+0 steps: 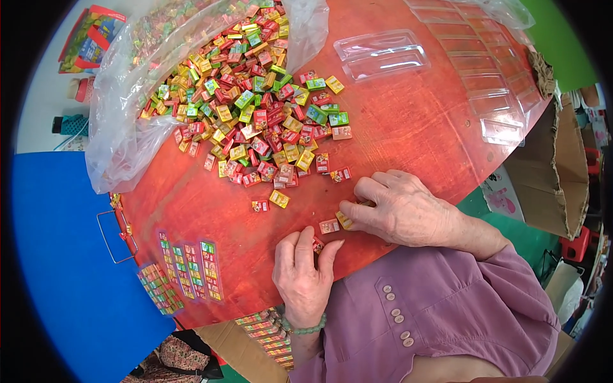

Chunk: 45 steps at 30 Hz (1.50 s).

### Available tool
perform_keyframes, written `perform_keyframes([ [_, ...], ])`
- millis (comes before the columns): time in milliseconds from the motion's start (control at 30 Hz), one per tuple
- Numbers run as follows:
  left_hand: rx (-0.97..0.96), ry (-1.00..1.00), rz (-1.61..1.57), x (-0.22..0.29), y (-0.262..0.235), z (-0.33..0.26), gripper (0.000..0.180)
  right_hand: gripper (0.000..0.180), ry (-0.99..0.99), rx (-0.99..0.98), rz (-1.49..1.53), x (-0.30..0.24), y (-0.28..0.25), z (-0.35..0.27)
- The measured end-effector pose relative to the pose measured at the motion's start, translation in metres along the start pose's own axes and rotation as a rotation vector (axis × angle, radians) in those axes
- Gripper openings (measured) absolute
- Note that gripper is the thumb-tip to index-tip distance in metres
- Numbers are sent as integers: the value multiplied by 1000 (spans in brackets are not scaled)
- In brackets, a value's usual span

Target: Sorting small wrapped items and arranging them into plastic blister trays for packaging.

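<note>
Head view: left camera of a side-by-side fisheye pair, worn on the head. Looks steeply down onto the table [408, 121] at close range; upright, unmirrored. Left hand [300, 281] sits below centre, right hand [402, 210] right of centre; shirt [447, 306] fills lower right. Table edges bow; field goes black at corners.

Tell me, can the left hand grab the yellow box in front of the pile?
Probably yes: only bare table seems to lie between the left hand and the yellow box, though a small red box sits between its thumb and forefinger.
</note>
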<state>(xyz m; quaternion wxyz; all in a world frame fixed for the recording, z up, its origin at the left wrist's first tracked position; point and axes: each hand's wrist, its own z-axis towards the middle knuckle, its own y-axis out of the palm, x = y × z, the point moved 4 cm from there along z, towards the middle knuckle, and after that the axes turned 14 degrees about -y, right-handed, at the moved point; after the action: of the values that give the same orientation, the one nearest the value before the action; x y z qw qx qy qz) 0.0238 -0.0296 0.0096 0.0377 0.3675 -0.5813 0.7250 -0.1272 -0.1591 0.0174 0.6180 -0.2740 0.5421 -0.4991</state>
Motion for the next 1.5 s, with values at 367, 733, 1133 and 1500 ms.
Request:
perform_keyframes([
  [367, 90, 31, 38, 11, 6, 2, 34, 30, -2, -14, 8, 6, -1, 12],
  [733, -88, 32, -42, 9, 3, 10, 42, 35, -73, 31, -20, 5, 0, 10],
  [1133, -206, 81, -74, -1, -4, 14, 48, 50, -14, -23, 91, 8, -7, 10],
  [1500, -122, 109, -54, 5, -2, 16, 41, 26, -94, 14, 192, 6, -1, 15],
])
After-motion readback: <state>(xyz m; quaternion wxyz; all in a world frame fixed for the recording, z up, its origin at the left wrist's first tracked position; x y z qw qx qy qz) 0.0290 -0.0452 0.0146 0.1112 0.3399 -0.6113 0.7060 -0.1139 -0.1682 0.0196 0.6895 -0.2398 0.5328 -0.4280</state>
